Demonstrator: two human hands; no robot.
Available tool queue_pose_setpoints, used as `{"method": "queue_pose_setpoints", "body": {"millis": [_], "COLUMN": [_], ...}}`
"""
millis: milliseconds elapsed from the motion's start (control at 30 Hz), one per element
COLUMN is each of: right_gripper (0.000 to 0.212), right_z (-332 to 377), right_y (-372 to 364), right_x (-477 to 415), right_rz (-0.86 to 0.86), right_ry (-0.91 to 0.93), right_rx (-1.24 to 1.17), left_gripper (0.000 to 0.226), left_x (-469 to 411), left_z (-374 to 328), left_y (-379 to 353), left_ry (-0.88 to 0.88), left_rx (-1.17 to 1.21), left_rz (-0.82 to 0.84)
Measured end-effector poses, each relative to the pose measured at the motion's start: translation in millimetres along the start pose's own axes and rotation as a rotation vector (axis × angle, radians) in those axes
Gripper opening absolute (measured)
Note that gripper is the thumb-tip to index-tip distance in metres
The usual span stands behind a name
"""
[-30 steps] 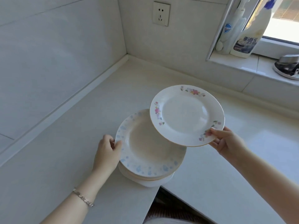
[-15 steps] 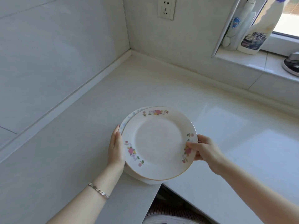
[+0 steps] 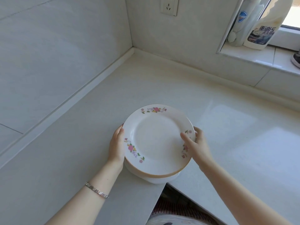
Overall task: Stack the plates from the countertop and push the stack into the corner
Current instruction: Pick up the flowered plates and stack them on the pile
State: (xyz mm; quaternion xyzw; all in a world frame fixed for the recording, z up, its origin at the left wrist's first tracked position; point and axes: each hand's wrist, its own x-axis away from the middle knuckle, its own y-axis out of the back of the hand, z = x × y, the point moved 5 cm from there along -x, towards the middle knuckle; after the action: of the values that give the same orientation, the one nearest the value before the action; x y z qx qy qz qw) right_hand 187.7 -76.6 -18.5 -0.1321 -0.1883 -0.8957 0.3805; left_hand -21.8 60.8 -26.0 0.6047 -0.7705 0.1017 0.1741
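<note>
Plates (image 3: 159,143) are sitting stacked on the tabletop (image 3: 78,143) at its near edge, well apart from the corner (image 3: 133,49), with a flower-rimmed one lying on top. Seen from the head camera, the left hand (image 3: 116,147), wearing a bracelet (image 3: 97,190), is cupping the stack's left side with its fingers curling round the rim, while the right hand (image 3: 197,146) is pinching the right rim, thumb lying on top and fingers wrapping behind. Beyond, a wall socket (image 3: 168,5) is showing above the corner and a cleaner bottle (image 3: 263,28) is standing on the windowsill (image 3: 243,56) at the right.
</note>
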Motion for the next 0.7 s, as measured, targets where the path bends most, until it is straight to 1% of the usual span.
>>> {"method": "queue_pose_setpoints", "body": {"millis": [33, 67, 133, 267, 333, 400, 467, 533, 633, 700], "right_gripper": [0.041, 0.037, 0.031, 0.03, 0.029, 0.028, 0.034, 0.043, 0.06, 0.062], "right_z": [-2.4, -4.3, -8.4, -14.8, -16.7, -18.7, -21.6, -25.5, -31.2, -32.1], "right_y": [-6.2, -9.9, -11.8, -13.7, -14.8, -14.6, -14.1, -15.4, -16.8, -18.2], "right_x": [0.1, -0.3, -2.0, -3.8, -5.1, -6.5, -7.5, -7.4, -6.7, -6.4], "right_rz": [0.021, 0.029, 0.044, 0.148, 0.175, 0.19, 0.219, 0.256, 0.264, 0.267], "right_ry": [-0.029, -0.052, -0.089, -0.134, -0.132, -0.138, -0.146, -0.149, -0.137, -0.125], "right_rx": [-0.155, -0.252, -0.347, -0.425, -0.437, -0.437, -0.432, -0.45, -0.499, -0.498], "left_gripper": [0.04, 0.044, 0.051, 0.048, 0.05, 0.044, 0.043, 0.047, 0.051, 0.053], "left_x": [0.3, 1.3, 4.0, 5.0, 4.9, 5.9, 6.6, 7.8, 14.7, 20.2], "left_z": [0.3, 1.1, 4.5, 15.6, 16.5, 15.0, 13.9, 14.7, 22.4, 28.7], "left_y": [-0.5, -1.5, -2.6, -2.3, -3.7, -4.6, -4.5, -3.7, -6.2, -8.3], "left_ry": [-0.007, -0.013, -0.016, 0.008, 0.013, 0.014, 0.019, 0.048, 0.151, 0.234], "left_rx": [0.002, 0.001, 0.011, 0.075, 0.095, 0.119, 0.13, 0.131, 0.162, 0.168], "left_rz": [0.0, 0.004, 0.011, 0.014, 0.019, 0.018, 0.033, 0.064, 0.095, 0.102]}}
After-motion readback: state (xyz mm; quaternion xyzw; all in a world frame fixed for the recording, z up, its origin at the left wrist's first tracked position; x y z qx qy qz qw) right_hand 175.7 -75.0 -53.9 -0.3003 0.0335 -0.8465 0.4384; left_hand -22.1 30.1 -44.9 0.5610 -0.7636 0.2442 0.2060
